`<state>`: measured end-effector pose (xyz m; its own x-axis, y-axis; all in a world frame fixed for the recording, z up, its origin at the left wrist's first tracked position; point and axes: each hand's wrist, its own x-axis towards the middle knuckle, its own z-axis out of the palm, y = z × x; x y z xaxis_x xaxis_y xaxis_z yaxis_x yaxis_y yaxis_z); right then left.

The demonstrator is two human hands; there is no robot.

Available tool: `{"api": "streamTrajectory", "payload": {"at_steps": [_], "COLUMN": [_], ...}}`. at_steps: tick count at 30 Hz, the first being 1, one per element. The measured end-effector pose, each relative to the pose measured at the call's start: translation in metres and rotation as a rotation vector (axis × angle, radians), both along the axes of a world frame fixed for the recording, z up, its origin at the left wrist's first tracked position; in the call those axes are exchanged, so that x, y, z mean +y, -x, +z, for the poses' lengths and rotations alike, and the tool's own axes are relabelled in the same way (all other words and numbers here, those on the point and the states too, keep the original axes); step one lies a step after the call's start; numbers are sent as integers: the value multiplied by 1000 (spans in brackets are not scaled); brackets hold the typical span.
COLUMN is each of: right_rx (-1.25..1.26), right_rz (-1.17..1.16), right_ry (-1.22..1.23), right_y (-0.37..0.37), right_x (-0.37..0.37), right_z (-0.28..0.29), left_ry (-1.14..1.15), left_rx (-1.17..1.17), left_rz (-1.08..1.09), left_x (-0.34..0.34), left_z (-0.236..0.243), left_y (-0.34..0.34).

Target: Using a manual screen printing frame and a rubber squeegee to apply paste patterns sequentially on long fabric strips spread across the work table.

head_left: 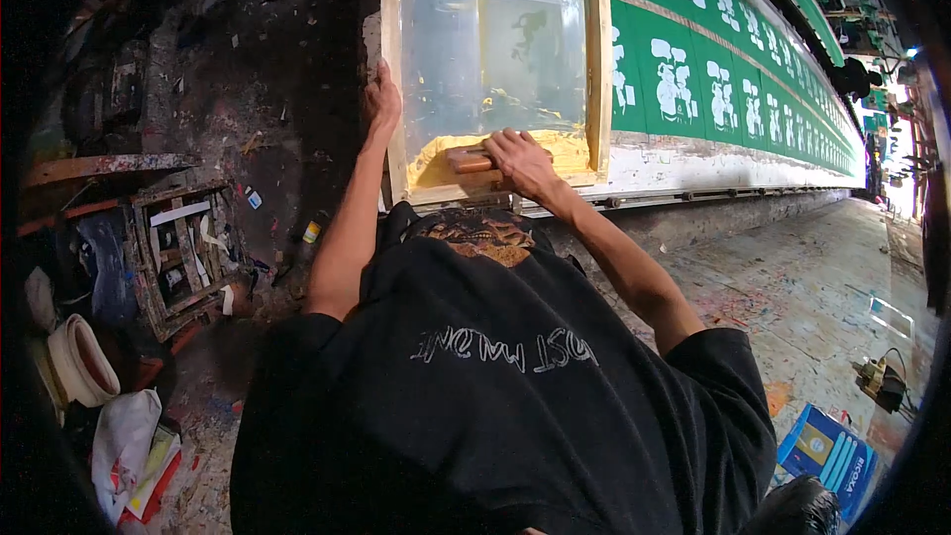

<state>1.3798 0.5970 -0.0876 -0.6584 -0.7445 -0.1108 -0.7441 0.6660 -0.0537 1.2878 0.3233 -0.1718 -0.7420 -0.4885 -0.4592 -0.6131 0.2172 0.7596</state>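
Observation:
A wooden-framed printing screen (599,59) lies before me on the long table. My left hand (380,101) grips the left bar of its frame, fingers wrapped over the outer edge. In my right hand (522,160) is a squeegee with a brown wooden handle (470,160), held near the screen's front end. Yellow ink (436,154) is spread along that near end, around the squeegee. A dark figure-shaped patch (529,32) shows on the mesh farther up. The squeegee's blade is hidden beneath my hand and the handle.
Green pieces (684,69) with white prints run along the table to the right. A metal rail (693,195) follows its near edge. On the left floor lie an old wooden frame (188,258) and a white bucket-like roll (84,362). A blue package (827,456) lies at lower right.

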Motion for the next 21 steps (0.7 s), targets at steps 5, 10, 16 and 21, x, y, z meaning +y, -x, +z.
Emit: {"api": "streamTrajectory", "payload": {"at_steps": [5,10,16,21], "right_rx": [-99,12,-18,-21], "right_rz": [-3,108,-129,88], "right_ry": [-54,14,131,-11], "right_y": [1,-22,-3,-19], "right_x": [30,15,-1,-1], "right_z": [29,-13,14,-9], "left_ry": [13,-3,-15,-5], "left_rx": [-39,-114,-48,-53], "left_rz": [-50,14,-34,-19], "left_x": [-11,-9,-5,-7], "left_z": [-19,-7,2,-10], "left_y": [4,1,0,2]}}
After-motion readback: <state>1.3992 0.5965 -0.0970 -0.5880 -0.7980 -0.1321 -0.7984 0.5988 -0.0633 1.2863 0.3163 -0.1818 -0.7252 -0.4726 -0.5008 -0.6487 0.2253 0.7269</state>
